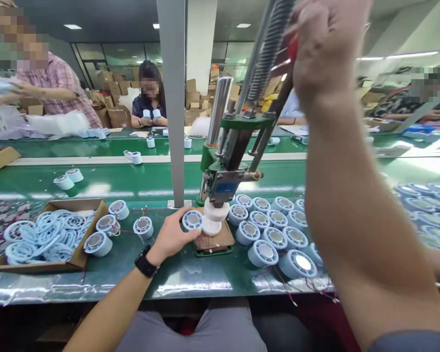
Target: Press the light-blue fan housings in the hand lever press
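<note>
My left hand [173, 233] is closed around a light-blue round fan-like unit [192, 220] with a slotted rim, holding it just left of the press head. Raised at the upper right, my right hand [320, 46] is wrapped round the red-gripped lever [292, 49] of a green hand press [247, 121]. The white pressing block [216, 210] is down on a white round piece [211, 226] over a brown board [220, 238] on the press base. Whether another part sits between the white pieces, I cannot tell. A black watch [146, 261] is on my left wrist.
A cardboard box [103, 211] of light-blue rings stands at left, with several blue units [98, 243] beside it. Rows of similar units [267, 250] with loose wires fill the right. A grey post [171, 98] rises behind. Co-workers sit or stand across the green conveyor [95, 188].
</note>
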Action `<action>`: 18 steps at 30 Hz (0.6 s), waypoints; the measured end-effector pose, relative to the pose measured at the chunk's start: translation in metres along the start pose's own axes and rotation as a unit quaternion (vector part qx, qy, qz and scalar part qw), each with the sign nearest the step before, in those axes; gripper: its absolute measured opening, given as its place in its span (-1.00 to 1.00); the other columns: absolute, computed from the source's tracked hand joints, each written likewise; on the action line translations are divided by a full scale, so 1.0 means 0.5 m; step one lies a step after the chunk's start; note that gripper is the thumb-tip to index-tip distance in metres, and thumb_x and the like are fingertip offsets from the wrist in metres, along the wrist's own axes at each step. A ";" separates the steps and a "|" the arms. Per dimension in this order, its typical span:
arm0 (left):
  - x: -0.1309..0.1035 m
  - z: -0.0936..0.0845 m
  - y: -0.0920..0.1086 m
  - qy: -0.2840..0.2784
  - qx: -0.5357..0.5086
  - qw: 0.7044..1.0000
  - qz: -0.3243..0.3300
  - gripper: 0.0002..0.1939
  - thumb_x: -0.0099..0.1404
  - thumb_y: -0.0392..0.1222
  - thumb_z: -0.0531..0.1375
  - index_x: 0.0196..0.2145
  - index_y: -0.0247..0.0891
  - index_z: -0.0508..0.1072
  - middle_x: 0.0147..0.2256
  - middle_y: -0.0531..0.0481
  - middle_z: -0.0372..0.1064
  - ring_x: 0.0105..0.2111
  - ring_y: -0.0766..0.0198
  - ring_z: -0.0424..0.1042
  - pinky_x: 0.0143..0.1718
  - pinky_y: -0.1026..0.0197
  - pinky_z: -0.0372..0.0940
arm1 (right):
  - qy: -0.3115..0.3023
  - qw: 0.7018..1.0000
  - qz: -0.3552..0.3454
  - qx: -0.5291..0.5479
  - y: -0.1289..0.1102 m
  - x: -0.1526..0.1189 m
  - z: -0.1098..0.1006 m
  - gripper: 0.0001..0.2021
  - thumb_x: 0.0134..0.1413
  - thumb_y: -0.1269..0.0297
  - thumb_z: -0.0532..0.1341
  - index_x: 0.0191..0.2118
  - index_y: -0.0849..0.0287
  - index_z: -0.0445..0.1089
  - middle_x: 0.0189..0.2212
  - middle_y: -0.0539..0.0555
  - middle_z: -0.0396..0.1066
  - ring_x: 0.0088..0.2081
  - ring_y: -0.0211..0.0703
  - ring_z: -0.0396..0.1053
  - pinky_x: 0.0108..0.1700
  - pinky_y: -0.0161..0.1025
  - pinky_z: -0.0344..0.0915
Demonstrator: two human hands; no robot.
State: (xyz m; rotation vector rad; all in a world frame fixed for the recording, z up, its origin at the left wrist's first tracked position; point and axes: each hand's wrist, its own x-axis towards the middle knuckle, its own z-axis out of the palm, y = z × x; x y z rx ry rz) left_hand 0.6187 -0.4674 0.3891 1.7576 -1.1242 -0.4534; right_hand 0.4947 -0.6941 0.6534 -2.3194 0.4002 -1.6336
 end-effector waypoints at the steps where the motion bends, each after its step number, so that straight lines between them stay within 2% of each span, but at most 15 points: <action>1: 0.019 0.012 0.003 -0.006 -0.017 1.000 0.005 -0.49 0.02 -0.22 0.31 -0.02 -0.26 0.46 -0.12 -0.08 0.54 -0.13 0.07 0.50 -0.01 0.08 0.35 | 0.002 1.000 0.020 0.015 0.011 0.016 0.014 -0.38 0.11 0.17 -0.40 -0.64 0.47 0.17 -0.24 0.06 0.45 -0.23 -0.37 0.42 -0.38 -0.36 0.11; 3: 0.049 0.040 0.003 -0.022 -0.053 0.998 0.017 -0.47 0.02 -0.24 0.32 0.00 -0.27 0.45 -0.09 -0.10 0.53 -0.12 0.08 0.49 -0.01 0.08 0.35 | 0.019 0.999 0.037 0.028 0.021 0.021 0.032 -0.44 0.06 0.20 -0.42 -0.74 0.43 -0.01 -0.35 0.08 0.44 -0.37 -0.48 0.40 -0.46 -0.42 0.04; 6: 0.074 0.078 -0.006 -0.058 -0.121 0.990 0.037 -0.45 0.04 -0.23 0.34 0.03 -0.30 0.44 -0.03 -0.13 0.50 -0.06 0.06 0.47 0.03 0.07 0.34 | 0.036 0.998 0.028 0.036 0.017 0.002 0.036 -0.48 0.08 0.22 -0.40 -0.77 0.37 -0.10 -0.38 0.11 0.43 -0.46 -0.59 0.37 -0.48 -0.47 -0.01; 9: 0.084 0.099 -0.018 -0.099 -0.170 0.979 0.049 -0.43 0.05 -0.22 0.36 0.04 -0.31 0.44 -0.01 -0.14 0.50 -0.02 0.04 0.46 0.06 0.06 0.32 | 0.040 0.997 0.030 0.055 0.014 0.002 0.037 -0.51 0.08 0.18 -0.38 -0.77 0.33 -0.20 -0.41 0.08 0.42 -0.47 -0.57 0.35 -0.48 -0.41 0.00; 11: 0.084 0.104 -0.025 -0.111 -0.176 0.977 0.050 -0.44 0.08 -0.21 0.35 0.06 -0.31 0.43 0.00 -0.15 0.50 -0.01 0.03 0.46 0.08 0.03 0.31 | 0.044 0.995 0.051 0.070 0.013 0.013 0.041 -0.49 0.09 0.17 -0.36 -0.76 0.36 -0.13 -0.43 0.04 0.41 -0.44 -0.53 0.35 -0.48 -0.40 0.00; 12: 0.083 0.104 -0.029 -0.113 -0.175 0.977 0.049 -0.45 0.10 -0.20 0.35 0.07 -0.31 0.43 0.00 -0.15 0.49 0.00 0.02 0.45 0.09 0.02 0.30 | 0.048 0.993 0.067 0.079 0.011 0.016 0.042 -0.46 0.10 0.16 -0.34 -0.73 0.41 -0.01 -0.43 0.02 0.41 -0.44 -0.53 0.35 -0.47 -0.40 0.00; 13: 0.080 0.104 -0.032 -0.113 -0.176 0.977 0.049 -0.45 0.13 -0.18 0.34 0.08 -0.30 0.41 0.02 -0.16 0.48 0.02 0.01 0.45 0.10 0.01 0.30 | 0.050 0.991 0.081 0.091 0.007 0.015 0.039 -0.44 0.13 0.18 -0.31 -0.65 0.47 0.14 -0.44 0.00 0.41 -0.44 -0.54 0.36 -0.46 -0.41 0.02; 15: 0.073 0.103 -0.037 -0.107 -0.180 0.976 0.057 -0.36 0.14 -0.12 0.35 0.16 -0.29 0.35 0.09 -0.20 0.43 0.08 -0.01 0.41 0.15 -0.01 0.26 | 0.053 0.988 0.080 0.121 -0.009 -0.012 0.018 -0.47 0.17 0.23 -0.24 -0.34 0.53 0.37 -0.41 -0.03 0.42 -0.42 -0.53 0.38 -0.42 -0.42 0.09; 18: 0.059 0.105 -0.043 -0.098 -0.184 0.976 0.067 -0.19 0.11 -0.11 0.39 0.27 -0.26 0.21 0.21 -0.23 0.30 0.18 -0.02 0.31 0.22 -0.01 0.19 | 0.021 0.995 -0.008 0.097 -0.048 -0.123 -0.057 -0.45 0.20 0.31 -0.27 0.05 0.49 0.31 -0.20 0.02 0.43 -0.20 -0.49 0.41 -0.27 -0.41 0.20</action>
